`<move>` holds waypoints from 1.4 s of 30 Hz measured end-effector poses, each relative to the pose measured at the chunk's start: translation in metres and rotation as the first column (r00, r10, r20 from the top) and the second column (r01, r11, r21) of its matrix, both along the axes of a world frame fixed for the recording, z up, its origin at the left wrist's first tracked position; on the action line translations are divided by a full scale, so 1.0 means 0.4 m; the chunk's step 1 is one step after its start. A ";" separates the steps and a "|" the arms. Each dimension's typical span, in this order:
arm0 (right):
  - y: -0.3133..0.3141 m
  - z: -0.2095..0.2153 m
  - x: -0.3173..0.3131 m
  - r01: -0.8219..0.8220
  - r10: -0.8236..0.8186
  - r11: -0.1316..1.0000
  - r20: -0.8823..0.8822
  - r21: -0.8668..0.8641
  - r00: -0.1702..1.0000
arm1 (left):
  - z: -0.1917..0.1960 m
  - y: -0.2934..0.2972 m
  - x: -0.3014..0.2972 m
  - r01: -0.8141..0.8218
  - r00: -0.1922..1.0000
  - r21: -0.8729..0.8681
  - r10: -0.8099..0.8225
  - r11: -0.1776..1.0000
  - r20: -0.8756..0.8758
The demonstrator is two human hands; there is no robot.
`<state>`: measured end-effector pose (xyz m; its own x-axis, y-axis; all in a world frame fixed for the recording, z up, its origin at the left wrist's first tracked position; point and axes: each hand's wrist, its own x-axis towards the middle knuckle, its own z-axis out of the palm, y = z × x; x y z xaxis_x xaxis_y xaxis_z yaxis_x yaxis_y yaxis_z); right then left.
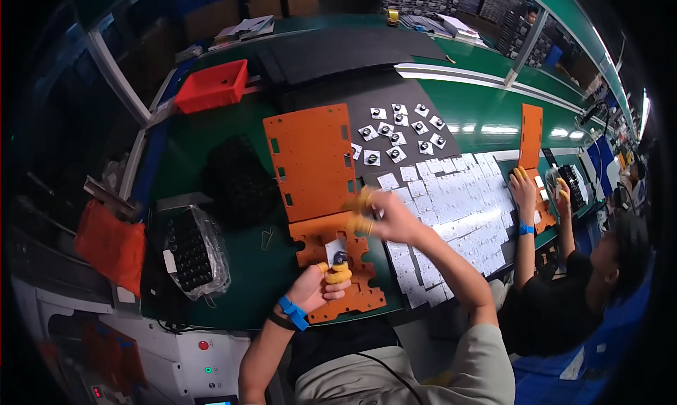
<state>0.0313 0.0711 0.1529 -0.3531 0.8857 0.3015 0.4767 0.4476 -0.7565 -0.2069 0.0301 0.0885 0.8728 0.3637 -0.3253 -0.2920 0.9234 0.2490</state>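
My left hand (pixel 321 285), in yellow finger covers and with a blue wrist strap, is closed on a small white board with a black round part (pixel 335 249). It holds the board over the lower half of an orange hinged fixture (pixel 361 299). The fixture's perforated lid (pixel 312 162) lies folded back, away from me. Above the hinge side of the fixture is my right hand (pixel 384 216), also in yellow finger covers. Motion smears its fingers, so I cannot tell whether they hold anything.
Rows of flat white boards (pixel 451 215) cover the table at right. Several boards with black round parts (pixel 397 138) lie on a dark mat beyond. At left are a plastic-wrapped tray of black parts (pixel 190 253) and a red bin (pixel 213 86). A co-worker (pixel 564 292) handles another orange fixture (pixel 530 137) at far right.
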 end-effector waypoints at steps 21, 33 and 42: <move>0.388 -0.354 0.510 0.876 -0.850 0.482 0.245 0.004 0.466 | -0.059 -0.093 -0.086 0.049 0.991 0.150 -0.029 0.987 -0.132; 0.036 -0.245 0.246 0.630 -0.664 0.741 0.391 0.233 0.637 | -0.127 -0.136 -0.078 -0.106 0.977 0.246 0.147 0.963 -0.153; -0.217 -0.319 0.036 0.394 -0.463 0.886 0.478 0.244 0.746 | -0.157 -0.151 -0.078 -0.192 0.963 0.344 0.244 0.919 -0.115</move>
<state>0.0458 -0.0155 0.0252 -0.0762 0.9505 0.3012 0.9381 0.1707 -0.3013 -0.2382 -0.0301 0.0259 0.7094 0.6475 -0.2783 -0.4110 0.7009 0.5829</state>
